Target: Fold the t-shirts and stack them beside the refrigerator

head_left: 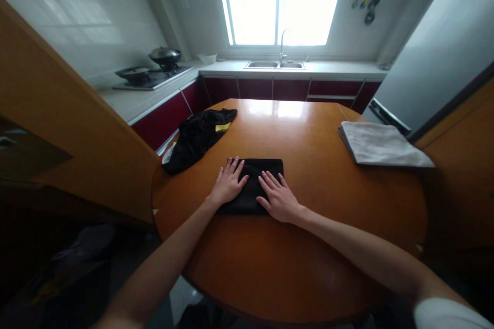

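Observation:
A small black cloth, folded into a neat rectangle, lies on the round wooden table in front of me. My left hand rests flat on its left side with the fingers stretched out and apart. My right hand lies flat on its right side, fingers spread too. Neither hand grips anything. Both forearms reach in from the near edge of the table.
A crumpled black garment with a yellow label lies at the table's back left. A folded white cloth sits at the back right. Behind are a counter with a sink, a stove with pans, and a wooden panel at left.

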`<state>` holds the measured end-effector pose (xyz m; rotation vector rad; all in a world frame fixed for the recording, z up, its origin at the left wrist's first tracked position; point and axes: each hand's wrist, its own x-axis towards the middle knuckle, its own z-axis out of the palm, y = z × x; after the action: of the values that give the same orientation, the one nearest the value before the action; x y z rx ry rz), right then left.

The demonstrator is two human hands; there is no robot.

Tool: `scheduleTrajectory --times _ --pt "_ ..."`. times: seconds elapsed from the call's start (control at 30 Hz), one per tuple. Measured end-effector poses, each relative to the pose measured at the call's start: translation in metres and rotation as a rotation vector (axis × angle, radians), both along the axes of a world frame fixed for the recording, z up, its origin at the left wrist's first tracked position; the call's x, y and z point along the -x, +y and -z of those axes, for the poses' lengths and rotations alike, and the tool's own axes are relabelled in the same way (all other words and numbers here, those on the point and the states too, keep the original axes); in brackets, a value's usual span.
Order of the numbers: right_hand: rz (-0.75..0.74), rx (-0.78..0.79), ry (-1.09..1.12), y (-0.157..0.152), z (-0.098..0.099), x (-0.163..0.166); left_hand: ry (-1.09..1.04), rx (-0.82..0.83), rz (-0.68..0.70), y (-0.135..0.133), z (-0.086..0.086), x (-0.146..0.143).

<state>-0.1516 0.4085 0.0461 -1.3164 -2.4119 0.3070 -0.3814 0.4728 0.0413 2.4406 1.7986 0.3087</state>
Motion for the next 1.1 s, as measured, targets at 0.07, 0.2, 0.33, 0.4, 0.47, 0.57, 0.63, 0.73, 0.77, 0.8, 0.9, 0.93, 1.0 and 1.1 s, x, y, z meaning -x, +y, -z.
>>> scheduleTrajectory --times 0.07,0.2,0.33,0.4,0.47,0.57,0.63,0.73,0.77,0.8,0.9,0.93,1.0,1.1 --pt "0.015 -0.005 0.010 -0.007 0.004 0.001 -0.029 -0.001 0.002 0.001 0.002 0.000" --pt "0.029 -0.009 0.122 -0.004 0.001 -0.003 -0.199 0.015 0.012 0.007 0.004 0.007" --pt "0.208 -0.042 0.353 0.004 -0.003 -0.016 -0.466 -0.139 -0.127 0.019 0.002 0.028" --pt "0.320 -0.062 0.408 0.011 -0.004 -0.026 -0.464 -0.174 -0.301 0.023 0.000 0.040" --pt "0.417 -0.063 0.380 0.017 -0.004 -0.035 -0.369 -0.116 -0.416 0.025 -0.001 0.049" --pt "0.511 -0.038 0.263 0.025 -0.004 -0.044 -0.259 -0.026 -0.437 0.026 -0.002 0.052" --pt "0.539 -0.013 0.185 0.028 -0.004 -0.044 -0.246 -0.013 -0.433 0.026 -0.002 0.050" --pt "0.540 0.012 0.081 0.028 -0.001 -0.042 -0.257 -0.016 -0.451 0.028 -0.002 0.043" --pt "0.538 0.015 0.057 0.028 -0.001 -0.041 -0.261 -0.019 -0.456 0.028 -0.003 0.042" --pt "0.537 0.015 0.043 0.028 0.000 -0.040 -0.266 -0.021 -0.458 0.029 -0.003 0.040" --pt "0.534 0.030 0.032 0.029 0.000 -0.039 -0.298 -0.022 -0.447 0.029 -0.004 0.039" --pt "0.532 0.035 0.032 0.029 0.000 -0.040 -0.331 -0.019 -0.442 0.029 -0.004 0.040" --pt "0.528 0.040 0.035 0.029 -0.001 -0.040 -0.476 0.001 -0.412 0.030 -0.003 0.040" --pt "0.522 0.039 0.042 0.029 -0.001 -0.041 -0.719 0.032 -0.329 0.033 -0.001 0.040"
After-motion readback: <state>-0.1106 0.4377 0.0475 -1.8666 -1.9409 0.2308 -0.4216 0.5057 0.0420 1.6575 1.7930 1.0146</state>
